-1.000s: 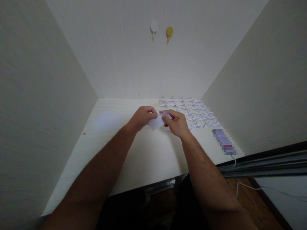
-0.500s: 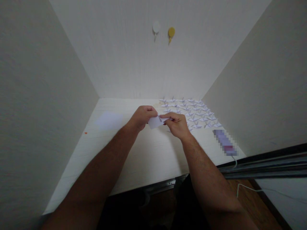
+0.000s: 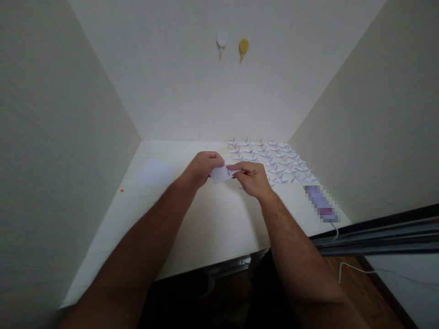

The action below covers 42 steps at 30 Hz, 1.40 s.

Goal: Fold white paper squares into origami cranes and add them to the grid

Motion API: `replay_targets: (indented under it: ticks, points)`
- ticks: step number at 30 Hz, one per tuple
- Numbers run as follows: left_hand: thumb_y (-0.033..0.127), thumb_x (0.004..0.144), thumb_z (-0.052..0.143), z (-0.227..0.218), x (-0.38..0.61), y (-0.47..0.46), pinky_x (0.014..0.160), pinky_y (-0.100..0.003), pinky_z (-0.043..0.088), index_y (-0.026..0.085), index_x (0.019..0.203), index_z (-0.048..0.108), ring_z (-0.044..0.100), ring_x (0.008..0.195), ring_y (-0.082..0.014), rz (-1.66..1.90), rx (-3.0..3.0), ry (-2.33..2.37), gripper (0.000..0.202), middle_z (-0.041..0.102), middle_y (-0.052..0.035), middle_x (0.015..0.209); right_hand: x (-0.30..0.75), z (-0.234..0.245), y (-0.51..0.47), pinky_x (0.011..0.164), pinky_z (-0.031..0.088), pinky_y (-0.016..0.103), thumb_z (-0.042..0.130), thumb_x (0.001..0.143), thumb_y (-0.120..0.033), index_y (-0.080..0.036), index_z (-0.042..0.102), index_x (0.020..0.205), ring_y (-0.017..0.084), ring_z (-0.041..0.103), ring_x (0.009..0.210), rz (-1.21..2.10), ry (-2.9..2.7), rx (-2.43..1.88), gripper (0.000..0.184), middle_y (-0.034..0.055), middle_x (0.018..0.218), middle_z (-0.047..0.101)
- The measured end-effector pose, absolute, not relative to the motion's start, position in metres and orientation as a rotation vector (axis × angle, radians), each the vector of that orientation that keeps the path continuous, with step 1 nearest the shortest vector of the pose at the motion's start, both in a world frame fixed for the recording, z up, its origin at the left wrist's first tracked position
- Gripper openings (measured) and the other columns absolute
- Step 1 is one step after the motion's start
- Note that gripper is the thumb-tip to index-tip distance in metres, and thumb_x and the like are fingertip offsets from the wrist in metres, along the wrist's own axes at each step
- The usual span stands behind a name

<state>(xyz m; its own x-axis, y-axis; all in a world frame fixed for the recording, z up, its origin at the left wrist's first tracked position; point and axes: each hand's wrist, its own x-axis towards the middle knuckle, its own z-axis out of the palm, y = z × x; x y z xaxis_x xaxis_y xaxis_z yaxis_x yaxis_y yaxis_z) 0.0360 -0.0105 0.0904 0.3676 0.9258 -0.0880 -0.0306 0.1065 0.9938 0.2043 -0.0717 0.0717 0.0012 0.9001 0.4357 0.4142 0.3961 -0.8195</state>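
Note:
A small piece of folded white paper (image 3: 219, 175) is held up between my two hands, over the middle of the table. My left hand (image 3: 203, 168) pinches its left upper part with thumb and curled fingers. From the other side, my right hand (image 3: 253, 177) grips the paper's right end between thumb and index finger. A crease or narrow flap shows near the right fingertips, but its exact fold is too small to tell. Behind and to the right of my right hand, several white folded paper cranes (image 3: 279, 163) stand in rows on the table.
The pale table (image 3: 206, 228) is boxed in by walls on three sides. White paper (image 3: 156, 172) lies at left, near a small orange-red bit (image 3: 122, 190). A blurred-out device (image 3: 320, 203) with a white cable (image 3: 336, 232) sits at right. Two hooks, white (image 3: 222, 39) and yellow (image 3: 243, 45), hang on the back wall.
Almost nothing differs. The view has shifted very slightly, and both hands keep the same hold on the folded paper.

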Motion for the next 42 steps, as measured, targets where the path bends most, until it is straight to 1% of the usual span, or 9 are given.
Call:
replay_targets:
  ticks: [4, 11, 16, 17, 20, 22, 27, 35, 42]
  points:
    - [0.023, 0.053, 0.067, 0.091, 0.035, -0.010, 0.042, -0.024, 0.028, 0.018, 0.056, 0.058, 0.043, 0.041, -0.0089, 0.854, 1.266, 0.922, 0.011, 0.050, 0.0032, 0.048, 0.204, 0.071, -0.072, 0.072, 0.056, 0.030, 0.060, 0.075, -0.018, -0.024, 0.079, 0.089, 0.016, 0.069, 0.077, 0.641, -1.557, -1.214, 0.024, 0.0014, 0.086, 0.077]
    - [0.027, 0.056, 0.070, 0.091, 0.033, -0.010, 0.045, -0.024, 0.030, 0.016, 0.059, 0.061, 0.046, 0.046, -0.0093, 0.815, 1.362, 0.883, 0.014, 0.054, 0.0016, 0.051, 0.205, 0.075, -0.074, 0.070, 0.057, 0.030, 0.060, 0.072, -0.021, -0.021, 0.079, 0.085, 0.015, 0.068, 0.073, 0.751, -1.491, -1.161, 0.022, 0.0017, 0.081, 0.075]
    - [0.028, 0.057, 0.070, 0.092, 0.032, -0.012, 0.048, -0.023, 0.030, 0.014, 0.062, 0.063, 0.045, 0.048, -0.0081, 0.836, 1.492, 0.900, 0.016, 0.055, 0.0023, 0.053, 0.205, 0.085, -0.076, 0.058, 0.057, 0.027, 0.065, 0.073, -0.032, -0.020, 0.074, 0.099, 0.013, 0.064, 0.061, 0.944, -1.355, -1.140, 0.030, -0.0020, 0.068, 0.069]
    - [0.028, 0.057, 0.070, 0.093, 0.032, -0.012, 0.049, -0.023, 0.030, 0.014, 0.063, 0.063, 0.045, 0.049, -0.0082, 0.834, 1.509, 0.906, 0.017, 0.055, 0.0023, 0.054, 0.205, 0.086, -0.076, 0.055, 0.056, 0.026, 0.066, 0.074, -0.035, -0.019, 0.073, 0.099, 0.013, 0.064, 0.059, 0.982, -1.325, -1.158, 0.030, -0.0017, 0.067, 0.068]
    - [0.029, 0.059, 0.070, 0.095, 0.032, -0.014, 0.049, -0.023, 0.031, 0.014, 0.064, 0.063, 0.046, 0.050, -0.0085, 0.835, 1.549, 0.935, 0.018, 0.056, 0.0021, 0.055, 0.206, 0.087, -0.076, 0.049, 0.051, 0.022, 0.068, 0.075, -0.039, -0.015, 0.070, 0.080, 0.012, 0.063, 0.053, 1.092, -1.314, -1.247, 0.024, 0.0019, 0.063, 0.068]
    - [0.029, 0.060, 0.069, 0.095, 0.032, -0.014, 0.050, -0.023, 0.031, 0.014, 0.064, 0.063, 0.046, 0.050, -0.0087, 0.834, 1.572, 0.949, 0.017, 0.056, 0.0020, 0.056, 0.207, 0.087, -0.076, 0.047, 0.048, 0.021, 0.068, 0.075, -0.038, -0.015, 0.067, 0.071, 0.011, 0.060, 0.048, 1.129, -1.343, -1.291, 0.024, 0.0029, 0.058, 0.067]
    - [0.028, 0.061, 0.068, 0.094, 0.030, -0.013, 0.049, -0.023, 0.031, 0.014, 0.064, 0.064, 0.045, 0.050, -0.0084, 0.835, 1.603, 0.970, 0.015, 0.056, 0.0020, 0.056, 0.207, 0.087, -0.077, 0.045, 0.045, 0.020, 0.069, 0.074, -0.033, -0.016, 0.063, 0.064, 0.010, 0.058, 0.046, 1.115, -1.386, -1.309, 0.021, 0.0020, 0.054, 0.065]
    - [0.030, 0.062, 0.069, 0.093, 0.031, -0.012, 0.049, -0.023, 0.031, 0.015, 0.064, 0.063, 0.045, 0.051, -0.0086, 0.838, 1.598, 0.962, 0.017, 0.056, 0.0019, 0.056, 0.206, 0.087, -0.077, 0.044, 0.043, 0.020, 0.067, 0.073, -0.026, -0.016, 0.061, 0.066, 0.009, 0.056, 0.046, 1.059, -1.429, -1.349, 0.013, 0.0009, 0.056, 0.064]
    - [0.029, 0.062, 0.069, 0.093, 0.031, -0.012, 0.049, -0.023, 0.032, 0.014, 0.064, 0.062, 0.045, 0.050, -0.0082, 0.847, 1.578, 0.944, 0.016, 0.056, 0.0020, 0.057, 0.205, 0.089, -0.080, 0.043, 0.041, 0.019, 0.065, 0.073, -0.026, -0.017, 0.060, 0.065, 0.008, 0.053, 0.044, 1.024, -1.460, -1.357, 0.013, -0.0010, 0.053, 0.061]
